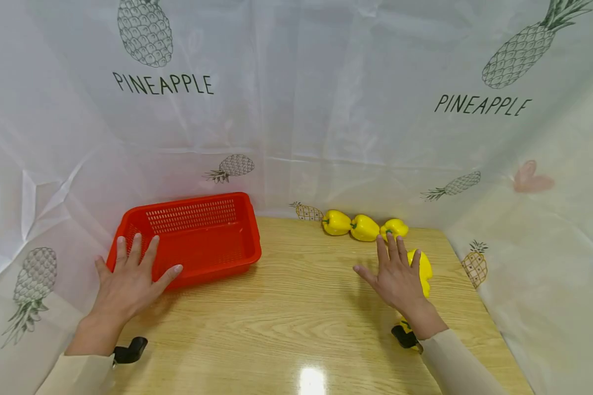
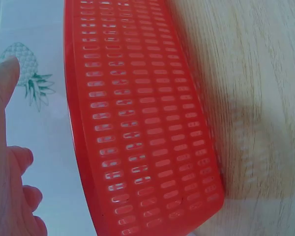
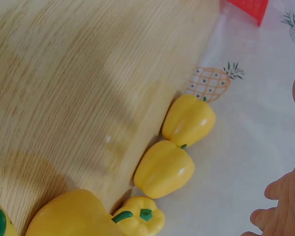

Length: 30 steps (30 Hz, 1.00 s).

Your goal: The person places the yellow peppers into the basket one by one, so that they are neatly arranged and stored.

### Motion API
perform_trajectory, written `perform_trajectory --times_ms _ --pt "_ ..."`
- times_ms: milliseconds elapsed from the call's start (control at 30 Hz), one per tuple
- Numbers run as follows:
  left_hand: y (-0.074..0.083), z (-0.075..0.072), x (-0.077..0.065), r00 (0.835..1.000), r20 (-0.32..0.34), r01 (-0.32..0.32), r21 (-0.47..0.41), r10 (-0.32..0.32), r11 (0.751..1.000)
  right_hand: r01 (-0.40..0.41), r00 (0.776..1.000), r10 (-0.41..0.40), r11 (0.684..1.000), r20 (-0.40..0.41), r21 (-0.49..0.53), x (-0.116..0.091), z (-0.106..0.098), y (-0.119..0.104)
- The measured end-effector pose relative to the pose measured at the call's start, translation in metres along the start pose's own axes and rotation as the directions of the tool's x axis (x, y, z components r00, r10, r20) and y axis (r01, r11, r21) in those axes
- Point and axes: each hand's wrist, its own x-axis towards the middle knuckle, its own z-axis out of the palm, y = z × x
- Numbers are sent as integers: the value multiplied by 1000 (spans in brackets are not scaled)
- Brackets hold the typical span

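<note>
My left hand (image 1: 128, 285) is spread with straight fingers at the front left corner of a red plastic basket (image 1: 253, 230); the left wrist view shows the hand beside the basket's slotted wall (image 2: 152, 118), apart from it. My right hand (image 1: 399, 278) hovers over the table, fingers spread, holding nothing. Around it lie several yellow bell peppers with green stems. A row along the back holds a left pepper (image 1: 336, 223), a middle pepper (image 1: 364, 227) and a right pepper (image 1: 395, 226). Another pepper (image 1: 426, 271) is partly covered by the right hand, and one more shows under that wrist.
The wooden table (image 1: 277, 329) is bordered at the back and sides by a white sheet (image 1: 296, 109) printed with pineapples. The basket stands at the back left, near the sheet. A black wrist mount (image 1: 130, 350) juts out beside the left wrist.
</note>
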Motion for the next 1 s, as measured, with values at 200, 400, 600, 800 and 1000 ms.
perform_trajectory --times_ms 200,400,600,800,1000 --pt "0 0 2 1000 0 -4 -5 4 1000 1 1000 -1 1000 -7 -5 -1 1 1" --pt "-8 -2 5 1000 -5 -4 1 4 1000 -4 1000 4 1000 19 -2 6 5 -7" --pt "-31 -3 11 999 22 35 -31 -35 999 52 998 -52 999 38 1 25 14 -48" --pt "-55 2 14 996 53 82 -71 -78 994 125 990 -126 992 61 20 46 23 -101" --pt "-69 8 15 986 141 108 -108 -92 988 170 981 -171 985 95 17 63 35 -137"
